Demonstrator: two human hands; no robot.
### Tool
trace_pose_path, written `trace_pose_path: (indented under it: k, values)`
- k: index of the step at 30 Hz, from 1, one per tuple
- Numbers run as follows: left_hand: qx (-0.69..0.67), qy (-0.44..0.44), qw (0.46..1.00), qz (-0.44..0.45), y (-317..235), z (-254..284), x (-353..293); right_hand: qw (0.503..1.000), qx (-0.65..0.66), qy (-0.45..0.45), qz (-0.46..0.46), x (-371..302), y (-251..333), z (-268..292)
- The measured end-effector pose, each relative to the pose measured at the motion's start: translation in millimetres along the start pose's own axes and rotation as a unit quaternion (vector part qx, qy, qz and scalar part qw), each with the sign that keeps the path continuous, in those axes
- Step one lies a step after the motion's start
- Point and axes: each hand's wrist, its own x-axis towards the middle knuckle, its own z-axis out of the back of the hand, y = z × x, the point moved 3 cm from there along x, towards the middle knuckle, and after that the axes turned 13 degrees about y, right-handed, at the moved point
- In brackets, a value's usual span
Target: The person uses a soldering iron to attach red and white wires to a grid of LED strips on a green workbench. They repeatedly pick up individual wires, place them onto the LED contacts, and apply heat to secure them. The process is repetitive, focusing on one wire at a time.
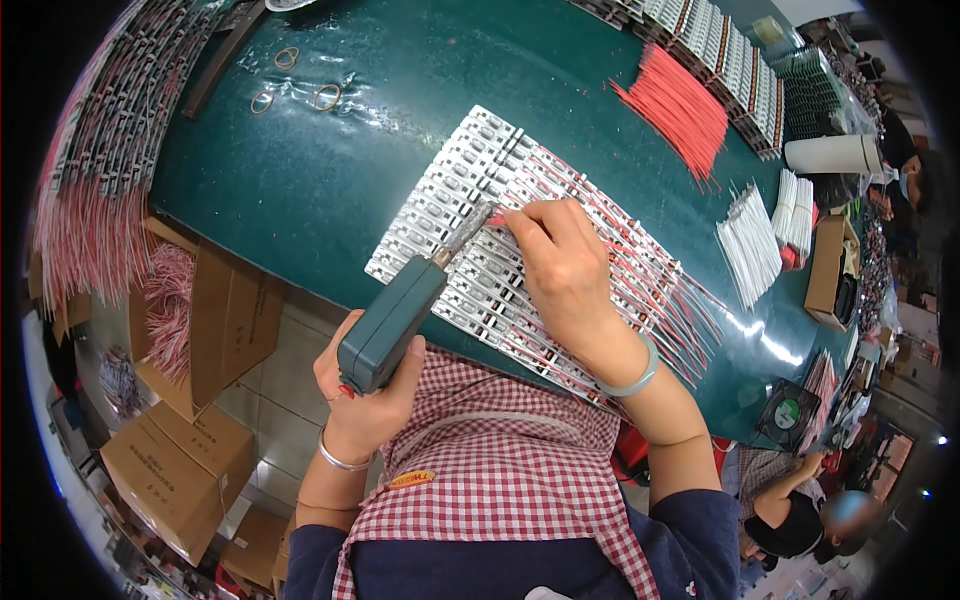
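Observation:
My left hand (362, 425) is wrapped round the grip of a dark green soldering gun (392, 318). The gun's metal tip (465, 236) reaches over a block of white and metal strip-shaped parts (430, 200), set in tight rows on the table. My right hand (572, 268) is closed in a pinch at the end of a red wire (497, 220), right beside the tip. Whether tip and wire touch is too small to tell. Red and white wires (690, 315) trail from the parts toward the right, partly behind my right hand and forearm.
Loose red wires (682, 115) and white wires (750, 245) lie on the green table (320, 190). Rubber bands (326, 97) are at the far left. Stacked wired strips (120, 150) overhang the left edge above cardboard boxes (180, 470). A small fan (788, 412) and a co-worker (800, 510) are at right.

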Motion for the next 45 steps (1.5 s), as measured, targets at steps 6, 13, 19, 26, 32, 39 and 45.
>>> trace_pose_path:
  k: [6,13,19,26,32,39,45]
  values:
    - [0.028,-0.012,0.999,-0.020,-5,3,2,1.000,-0.002,0.002,-0.002,0,1,0]
    - [0.047,-0.056,0.995,-0.064,-5,7,-5,1.000,-0.004,0.003,-0.005,0,1,-1]
    - [0.039,-0.067,0.994,-0.073,-4,7,-8,1.000,-0.002,-0.006,-0.003,-2,3,2]
    - [0.014,-0.058,0.997,-0.042,1,8,-13,1.000,0.027,-0.002,-0.006,-8,12,1]
    - [0.007,-0.038,0.999,-0.027,1,8,-13,1.000,0.017,0.005,-0.002,-7,13,-1]
    - [-0.008,-0.033,0.999,-0.031,2,6,-11,1.000,0.022,-0.004,-0.005,-4,13,-1]
    - [-0.004,-0.019,1.000,-0.014,3,5,-11,1.000,0.006,0.015,0.007,-5,14,-2]
